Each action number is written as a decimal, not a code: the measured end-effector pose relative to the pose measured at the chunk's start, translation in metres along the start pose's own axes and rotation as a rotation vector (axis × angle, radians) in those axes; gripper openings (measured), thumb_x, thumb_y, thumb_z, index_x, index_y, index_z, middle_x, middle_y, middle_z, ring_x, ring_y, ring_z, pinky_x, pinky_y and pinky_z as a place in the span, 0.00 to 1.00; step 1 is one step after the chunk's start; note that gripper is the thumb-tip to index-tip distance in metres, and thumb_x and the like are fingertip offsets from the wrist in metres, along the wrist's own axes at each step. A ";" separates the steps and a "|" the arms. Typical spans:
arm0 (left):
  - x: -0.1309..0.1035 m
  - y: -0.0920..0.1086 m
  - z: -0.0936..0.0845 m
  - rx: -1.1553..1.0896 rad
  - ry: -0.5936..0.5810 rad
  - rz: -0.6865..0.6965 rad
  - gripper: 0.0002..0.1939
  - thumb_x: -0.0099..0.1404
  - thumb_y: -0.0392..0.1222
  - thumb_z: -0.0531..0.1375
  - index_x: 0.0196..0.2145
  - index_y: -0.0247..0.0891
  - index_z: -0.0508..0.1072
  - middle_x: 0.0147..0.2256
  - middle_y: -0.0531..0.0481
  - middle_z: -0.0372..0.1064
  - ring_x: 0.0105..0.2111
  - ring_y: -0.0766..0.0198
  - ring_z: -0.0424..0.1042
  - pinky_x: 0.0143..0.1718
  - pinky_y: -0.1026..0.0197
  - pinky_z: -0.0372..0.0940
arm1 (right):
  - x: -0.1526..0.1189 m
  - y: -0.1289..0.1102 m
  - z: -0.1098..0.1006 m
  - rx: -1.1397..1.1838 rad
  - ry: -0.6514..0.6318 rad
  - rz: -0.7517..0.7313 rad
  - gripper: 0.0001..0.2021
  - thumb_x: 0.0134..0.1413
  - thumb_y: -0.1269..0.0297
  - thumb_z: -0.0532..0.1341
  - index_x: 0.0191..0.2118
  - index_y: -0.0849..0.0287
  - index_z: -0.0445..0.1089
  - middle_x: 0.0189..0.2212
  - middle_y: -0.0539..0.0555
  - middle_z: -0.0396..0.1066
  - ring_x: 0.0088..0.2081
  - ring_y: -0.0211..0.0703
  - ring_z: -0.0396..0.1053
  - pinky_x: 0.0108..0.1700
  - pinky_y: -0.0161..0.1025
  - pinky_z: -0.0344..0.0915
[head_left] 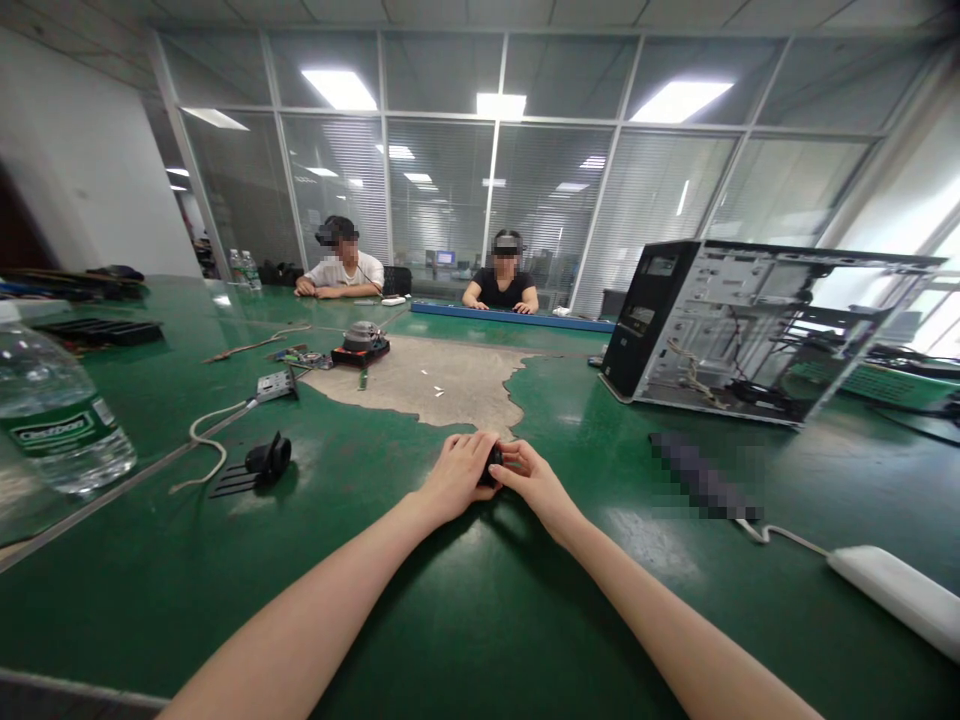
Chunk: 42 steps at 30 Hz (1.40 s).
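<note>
Between my two hands is a small black object, mostly covered by fingers, so its kind does not show. My left hand is wrapped over its left side. From the right, my right hand grips it with thumb and fingers. Both hands are low over the green tabletop, close to the worn beige patch. To the left lies a black round part with long prongs. Beyond it are a metal box with a pale cable and a black and orange device.
A water bottle stands at the left edge. An open computer case stands on the right, near a pixelated dark item and a white power strip. Two people sit across the table, beside a blue bar.
</note>
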<state>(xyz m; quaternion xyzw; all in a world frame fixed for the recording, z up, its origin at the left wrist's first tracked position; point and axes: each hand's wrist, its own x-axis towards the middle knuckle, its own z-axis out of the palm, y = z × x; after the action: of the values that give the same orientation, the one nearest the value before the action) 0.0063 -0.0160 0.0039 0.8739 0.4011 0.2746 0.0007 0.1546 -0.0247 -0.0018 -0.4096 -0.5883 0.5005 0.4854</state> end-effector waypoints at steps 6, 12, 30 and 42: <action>0.000 0.000 0.001 -0.017 0.000 0.007 0.30 0.51 0.39 0.60 0.49 0.42 0.50 0.46 0.47 0.58 0.47 0.57 0.58 0.46 0.54 0.50 | 0.002 0.004 0.002 -0.023 0.038 -0.014 0.12 0.43 0.56 0.59 0.34 0.58 0.64 0.31 0.50 0.67 0.32 0.37 0.65 0.35 0.36 0.62; 0.000 -0.001 0.001 0.001 -0.005 0.009 0.28 0.51 0.38 0.60 0.47 0.41 0.52 0.45 0.48 0.59 0.46 0.57 0.58 0.46 0.54 0.50 | 0.006 0.011 -0.001 -0.048 0.031 0.001 0.15 0.43 0.56 0.59 0.36 0.59 0.66 0.34 0.52 0.68 0.34 0.38 0.65 0.37 0.37 0.61; 0.001 -0.001 0.003 0.014 0.013 0.010 0.28 0.50 0.38 0.61 0.47 0.41 0.52 0.45 0.47 0.59 0.46 0.57 0.59 0.45 0.54 0.51 | 0.009 0.016 0.000 -0.056 0.018 0.002 0.14 0.46 0.55 0.57 0.37 0.58 0.65 0.31 0.52 0.67 0.31 0.36 0.64 0.34 0.35 0.62; 0.000 0.001 0.000 0.028 0.012 0.005 0.26 0.51 0.40 0.60 0.46 0.40 0.53 0.43 0.48 0.59 0.44 0.57 0.60 0.45 0.54 0.52 | 0.000 0.003 0.000 0.039 -0.014 0.020 0.14 0.42 0.56 0.60 0.35 0.57 0.63 0.29 0.50 0.67 0.30 0.35 0.65 0.33 0.35 0.62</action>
<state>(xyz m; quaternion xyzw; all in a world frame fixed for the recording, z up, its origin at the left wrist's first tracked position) 0.0073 -0.0165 0.0038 0.8731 0.4027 0.2743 -0.0144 0.1548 -0.0241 -0.0047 -0.4024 -0.5777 0.5198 0.4839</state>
